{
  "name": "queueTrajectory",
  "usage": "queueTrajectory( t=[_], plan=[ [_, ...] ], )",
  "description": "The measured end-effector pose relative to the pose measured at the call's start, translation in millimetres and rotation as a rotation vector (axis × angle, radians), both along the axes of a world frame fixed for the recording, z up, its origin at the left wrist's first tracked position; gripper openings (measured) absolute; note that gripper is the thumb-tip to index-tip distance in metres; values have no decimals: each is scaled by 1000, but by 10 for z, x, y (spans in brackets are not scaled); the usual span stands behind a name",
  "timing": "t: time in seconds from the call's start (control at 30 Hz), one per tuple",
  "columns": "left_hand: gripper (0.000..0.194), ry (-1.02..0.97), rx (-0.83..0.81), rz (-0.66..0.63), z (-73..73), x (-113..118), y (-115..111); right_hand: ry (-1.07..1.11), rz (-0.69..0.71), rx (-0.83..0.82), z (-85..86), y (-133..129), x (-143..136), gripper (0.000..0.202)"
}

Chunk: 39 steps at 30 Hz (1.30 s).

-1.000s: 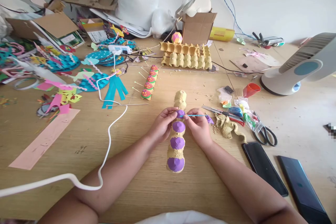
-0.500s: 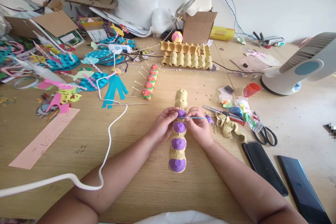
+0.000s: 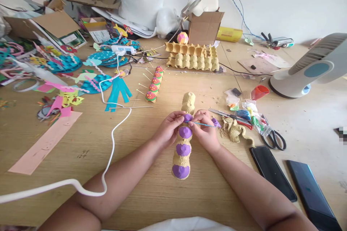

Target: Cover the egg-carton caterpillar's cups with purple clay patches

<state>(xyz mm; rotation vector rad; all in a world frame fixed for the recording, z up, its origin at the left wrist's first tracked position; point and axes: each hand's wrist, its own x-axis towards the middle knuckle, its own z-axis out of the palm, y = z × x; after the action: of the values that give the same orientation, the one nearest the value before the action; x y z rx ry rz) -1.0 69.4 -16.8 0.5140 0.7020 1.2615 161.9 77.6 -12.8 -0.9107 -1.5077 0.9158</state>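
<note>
The egg-carton strip (image 3: 184, 138) is lying lengthwise away from the person on the surface (image 3: 151, 187). The left hand (image 3: 169, 129) is gripping its side; the right hand (image 3: 204, 130) is pinching a brush (image 3: 202, 124) pointing left at the 4th purple dome (image 3: 187, 117).

I see a desk fan (image 3: 311, 68) at the far right, with scissors (image 3: 275, 139) and two dark phones (image 3: 272, 173) nearer. A yellow egg tray (image 3: 193, 57) sits beside a cardboard box (image 3: 204, 29), and a white cable (image 3: 108, 140) crosses the wooden table (image 3: 151, 195).
</note>
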Motion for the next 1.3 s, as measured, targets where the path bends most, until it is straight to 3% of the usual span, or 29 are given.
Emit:
queueTrajectory(
  t=[0.5,0.9,1.3],
  plan=[
    [39,5,13,-16,26,4,-15,-45,-62,76,36,-41,-21,15],
    [39,3,-2,8,-18,-3,-6,190,80,-160,69,-64,-36,24],
    [34,7,22,-14,-12,2,-24,176,71,-129,13,-52,-47,21]
  ],
)
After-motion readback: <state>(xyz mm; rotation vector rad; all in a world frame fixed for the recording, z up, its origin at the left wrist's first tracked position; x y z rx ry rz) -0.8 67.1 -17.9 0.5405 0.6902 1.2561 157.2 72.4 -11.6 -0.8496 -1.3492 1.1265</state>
